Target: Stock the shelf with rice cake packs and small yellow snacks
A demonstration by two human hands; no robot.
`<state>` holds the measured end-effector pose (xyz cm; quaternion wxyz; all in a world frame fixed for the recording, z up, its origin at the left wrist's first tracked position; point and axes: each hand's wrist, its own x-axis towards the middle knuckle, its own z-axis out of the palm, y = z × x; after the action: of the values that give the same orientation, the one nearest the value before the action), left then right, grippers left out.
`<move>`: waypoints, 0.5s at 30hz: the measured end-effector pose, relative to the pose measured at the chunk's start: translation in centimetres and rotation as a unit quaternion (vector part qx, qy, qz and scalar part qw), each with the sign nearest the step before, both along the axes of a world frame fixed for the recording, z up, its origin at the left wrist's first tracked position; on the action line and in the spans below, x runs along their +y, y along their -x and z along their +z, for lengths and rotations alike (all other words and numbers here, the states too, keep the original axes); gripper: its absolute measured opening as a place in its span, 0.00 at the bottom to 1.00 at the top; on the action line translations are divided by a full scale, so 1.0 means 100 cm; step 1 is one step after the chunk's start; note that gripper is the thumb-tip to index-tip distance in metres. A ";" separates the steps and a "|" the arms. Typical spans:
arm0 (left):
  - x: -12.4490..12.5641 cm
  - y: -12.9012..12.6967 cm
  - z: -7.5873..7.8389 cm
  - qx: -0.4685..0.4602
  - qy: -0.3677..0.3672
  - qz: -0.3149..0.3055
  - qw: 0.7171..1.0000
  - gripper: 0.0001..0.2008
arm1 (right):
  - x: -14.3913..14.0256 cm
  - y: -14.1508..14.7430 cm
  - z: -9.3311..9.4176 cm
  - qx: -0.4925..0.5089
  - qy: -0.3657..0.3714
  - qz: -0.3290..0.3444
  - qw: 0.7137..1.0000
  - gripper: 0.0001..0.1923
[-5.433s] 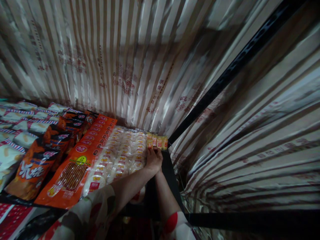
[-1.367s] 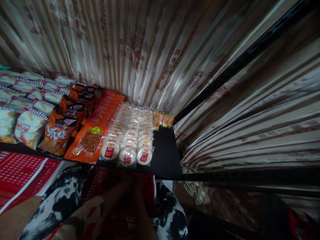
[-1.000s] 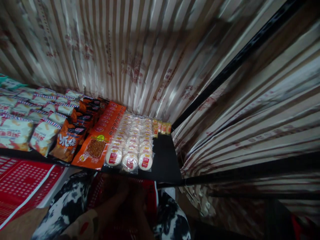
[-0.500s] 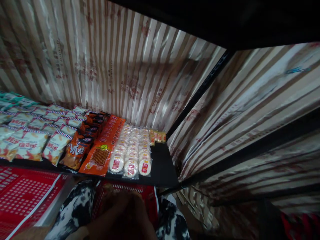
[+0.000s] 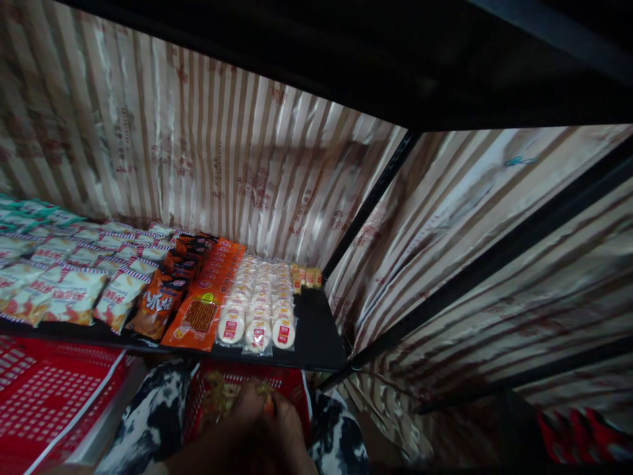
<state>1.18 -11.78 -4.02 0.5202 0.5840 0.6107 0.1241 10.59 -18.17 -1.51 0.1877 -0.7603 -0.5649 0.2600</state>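
My left hand (image 5: 247, 404) and my right hand (image 5: 287, 417) are close together over a red basket (image 5: 196, 396) between my knees. The fingers of both are closed around small yellowish snack packets (image 5: 266, 390), though dim light hides how many. More yellowish packets (image 5: 217, 390) lie in the basket beside my left hand. On the black shelf (image 5: 316, 330) just beyond stand rows of round white crackers (image 5: 258, 333) in clear wrappers. Behind their right-hand row sits a small group of yellow packets (image 5: 310, 277).
Orange stick-snack bags (image 5: 198, 316), brown snack bags (image 5: 157, 303) and white snack bags (image 5: 76, 293) fill the shelf leftward. A second red basket (image 5: 54, 396) stands at lower left. Black frame bars (image 5: 376, 198) and an upper shelf (image 5: 297, 53) border the striped sheeting (image 5: 198, 132).
My view has shifted, so the upper shelf shows more. My hands have come up slightly, and yellowish packets now show in the basket and between my fingers.
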 end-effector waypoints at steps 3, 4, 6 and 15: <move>-0.004 -0.003 0.012 -0.002 -0.016 -0.009 1.000 0.08 | -0.004 -0.005 0.005 -0.008 0.007 -0.002 1.000 0.18; -0.004 -0.004 0.015 -0.009 -0.024 -0.014 1.000 0.08 | -0.005 -0.007 0.007 -0.014 0.009 -0.006 1.000 0.18; -0.005 -0.008 0.021 -0.029 -0.042 -0.023 0.998 0.07 | -0.007 -0.010 0.010 -0.025 0.007 -0.015 1.000 0.18; -0.004 -0.025 0.061 -0.067 -0.088 -0.043 0.993 0.07 | -0.017 -0.022 0.030 -0.032 -0.069 -0.029 0.997 0.26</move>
<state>3.71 -12.20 2.10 0.5113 0.6438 0.5356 0.1931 12.83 -19.90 1.53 0.2289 -0.7693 -0.5653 0.1900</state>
